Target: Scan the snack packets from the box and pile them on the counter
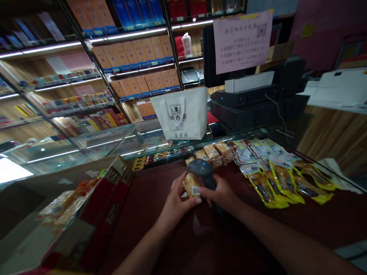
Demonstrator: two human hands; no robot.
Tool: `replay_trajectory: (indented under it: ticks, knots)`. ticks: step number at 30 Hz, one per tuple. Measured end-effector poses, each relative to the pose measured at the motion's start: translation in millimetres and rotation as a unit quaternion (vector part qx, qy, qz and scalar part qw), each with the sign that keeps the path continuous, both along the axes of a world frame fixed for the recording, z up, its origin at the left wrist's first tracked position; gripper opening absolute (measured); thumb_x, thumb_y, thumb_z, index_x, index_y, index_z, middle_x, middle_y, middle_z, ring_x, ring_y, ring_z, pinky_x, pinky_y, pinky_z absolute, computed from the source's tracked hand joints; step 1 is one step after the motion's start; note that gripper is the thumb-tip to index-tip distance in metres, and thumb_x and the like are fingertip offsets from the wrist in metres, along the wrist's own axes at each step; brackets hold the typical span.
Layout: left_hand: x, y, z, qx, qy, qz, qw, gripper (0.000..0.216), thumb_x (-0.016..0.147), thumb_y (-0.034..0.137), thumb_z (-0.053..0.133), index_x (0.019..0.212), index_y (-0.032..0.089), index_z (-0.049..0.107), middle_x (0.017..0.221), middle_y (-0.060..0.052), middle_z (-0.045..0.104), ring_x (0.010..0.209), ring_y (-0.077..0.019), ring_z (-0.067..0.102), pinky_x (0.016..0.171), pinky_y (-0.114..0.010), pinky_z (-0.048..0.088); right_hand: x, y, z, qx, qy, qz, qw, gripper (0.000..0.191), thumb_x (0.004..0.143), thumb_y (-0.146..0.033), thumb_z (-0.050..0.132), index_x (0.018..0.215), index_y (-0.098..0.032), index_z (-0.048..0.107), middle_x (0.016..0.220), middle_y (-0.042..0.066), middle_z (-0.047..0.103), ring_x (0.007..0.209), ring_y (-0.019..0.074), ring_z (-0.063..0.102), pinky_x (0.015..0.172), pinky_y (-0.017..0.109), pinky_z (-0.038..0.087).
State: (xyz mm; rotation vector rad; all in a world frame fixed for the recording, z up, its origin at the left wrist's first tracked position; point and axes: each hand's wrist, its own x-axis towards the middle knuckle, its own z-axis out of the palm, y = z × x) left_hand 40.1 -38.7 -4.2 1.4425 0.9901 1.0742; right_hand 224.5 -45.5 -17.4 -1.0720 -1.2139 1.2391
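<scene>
Over the dark red counter [149,198], my left hand [177,202] is closed around a small wrapped snack pack [188,183] with a white barcode label. My right hand [222,193] grips the handle of a dark barcode scanner [201,168], whose head, showing a blue light, sits just above the pack. Fingers of my right hand come close to the label; whether they touch it I cannot tell. Just behind the scanner, several similar wrapped packs [215,152] stand in a row. Vacuum-packed food in yellow-edged bags [275,181] lies to the right.
An open cardboard box [100,214] with wrapped snacks stands at the left. A white paper bag [186,114] sits on the glass case [137,141]. Behind it are a dark cash register [246,110] and a pink notice [243,42]. Stocked shelves [137,53] line the back.
</scene>
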Motion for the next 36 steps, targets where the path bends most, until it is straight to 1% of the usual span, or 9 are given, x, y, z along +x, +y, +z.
replay_trajectory:
  ticks: [2,4,7,10,12,15,19,24,36]
  knots:
    - [-3,0,4.5,-0.068,-0.068,-0.012,0.995,0.074,0.074,0.041,0.083,0.142,0.026,0.055,0.14,-0.014,0.058,0.121,-0.0317,0.064,0.098,-0.044,0.056,0,0,-0.9,-0.002,0.008,0.004,1.0,0.046,0.071,-0.046,0.082,0.1,-0.019,0.059,0.052,-0.008,0.059,0.036,0.0115,0.051,0.037,0.023,0.044]
    - [-7,2,8.3,-0.116,-0.106,0.004,0.988,0.065,0.079,0.042,0.079,0.138,0.024,0.059,0.128,-0.014,0.068,0.108,-0.0287,0.071,0.089,-0.041,0.06,1,0,-2.5,-0.004,0.024,0.013,1.0,0.048,0.071,-0.045,0.083,0.103,-0.019,0.059,0.055,-0.008,0.06,0.036,0.011,0.051,0.037,0.023,0.043]
    - [-14,7,12.1,-0.15,-0.118,0.017,0.981,0.058,0.07,0.033,0.087,0.125,0.022,0.068,0.119,-0.011,0.073,0.098,-0.0254,0.074,0.081,-0.035,0.062,1,-2,-5.2,-0.006,0.039,0.021,0.999,0.048,0.07,-0.044,0.083,0.102,-0.02,0.056,0.065,-0.006,0.064,0.037,0.0096,0.051,0.036,0.022,0.041]
    - [-21,13,14.7,-0.162,-0.129,0.021,0.978,0.055,0.063,0.027,0.092,0.113,0.021,0.072,0.113,-0.01,0.074,0.094,-0.0238,0.074,0.077,-0.034,0.062,1,-4,-5.0,-0.008,0.015,0.025,1.0,0.043,0.074,-0.046,0.081,0.097,-0.02,0.055,0.059,-0.007,0.061,0.037,0.0101,0.051,0.036,0.021,0.041]
    - [-27,20,15.4,-0.139,-0.141,0.054,0.979,0.053,0.06,0.027,0.092,0.108,0.02,0.072,0.109,-0.009,0.074,0.092,-0.0225,0.073,0.077,-0.033,0.062,3,-5,-2.8,-0.009,0.0,0.022,1.0,0.042,0.078,-0.051,0.076,0.097,-0.02,0.055,0.055,-0.007,0.061,0.036,0.0109,0.051,0.037,0.022,0.041]
    - [-39,33,13.9,-0.084,-0.161,0.13,0.975,0.051,0.059,0.029,0.093,0.103,0.019,0.069,0.105,-0.007,0.075,0.091,-0.0214,0.073,0.078,-0.032,0.061,6,-6,0.8,-0.01,-0.012,0.026,1.0,0.044,0.084,-0.059,0.067,0.1,-0.019,0.056,0.068,-0.002,0.068,0.038,0.011,0.054,0.036,0.023,0.041]
    - [-55,47,8.6,-0.021,-0.19,0.199,0.961,0.052,0.057,0.03,0.093,0.1,0.021,0.067,0.105,-0.005,0.075,0.096,-0.0207,0.072,0.082,-0.031,0.059,6,-10,1.4,0.008,-0.052,0.052,0.997,0.041,0.09,-0.061,0.059,0.086,-0.02,0.055,0.067,-0.002,0.065,0.037,0.0098,0.052,0.038,0.022,0.04]
    - [-59,52,4.5,0.032,-0.198,0.219,0.955,0.048,0.06,0.028,0.091,0.102,0.023,0.068,0.102,-0.003,0.076,0.098,-0.0187,0.071,0.088,-0.03,0.057,5,-20,0.8,0.045,-0.088,0.113,0.989,0.037,0.094,-0.057,0.055,0.086,-0.021,0.054,0.057,-0.005,0.058,0.04,0.0112,0.054,0.042,0.022,0.04]
    - [-59,52,4.2,0.049,-0.184,0.232,0.954,0.042,0.064,0.027,0.087,0.102,0.023,0.068,0.105,-0.003,0.074,0.1,-0.0189,0.07,0.085,-0.029,0.056,6,-22,5.7,0.063,-0.099,0.121,0.986,0.037,0.096,-0.056,0.052,0.083,-0.022,0.053,0.056,-0.005,0.057,0.04,0.0114,0.054,0.042,0.023,0.04]
